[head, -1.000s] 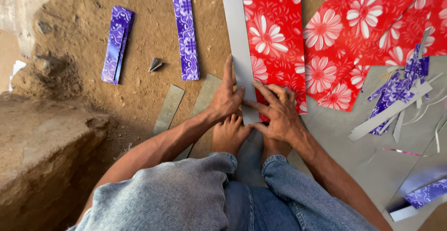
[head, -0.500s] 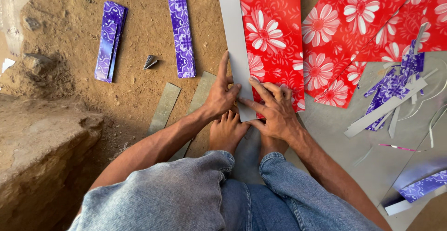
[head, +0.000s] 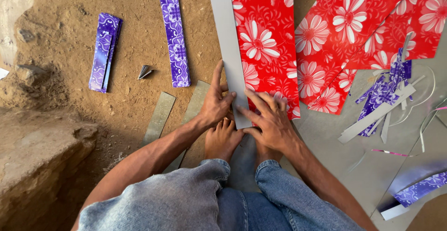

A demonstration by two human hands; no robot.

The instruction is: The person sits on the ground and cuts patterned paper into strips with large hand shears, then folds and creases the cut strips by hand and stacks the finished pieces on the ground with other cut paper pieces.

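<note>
— Where does the sheet lie against the hands?

— A red floral sheet with a folded-over grey strip along its left edge lies flat on the dirt floor, stretching away from a crouching person. Its near end sits under both hands, just ahead of the bare feet.

— Which way does it run?

— Its long axis runs from the person outward to the top of the view, leaning slightly left.

— And the grip?

— The left hand lies flat, fingers spread, against the strip's left edge. The right hand presses open-palmed on the strip's near end and the red paper beside it. Neither closes around anything.

— Anything else nearby?

— Purple patterned strips lie on the floor to the left; another red sheet and paper offcuts lie to the right.
</note>
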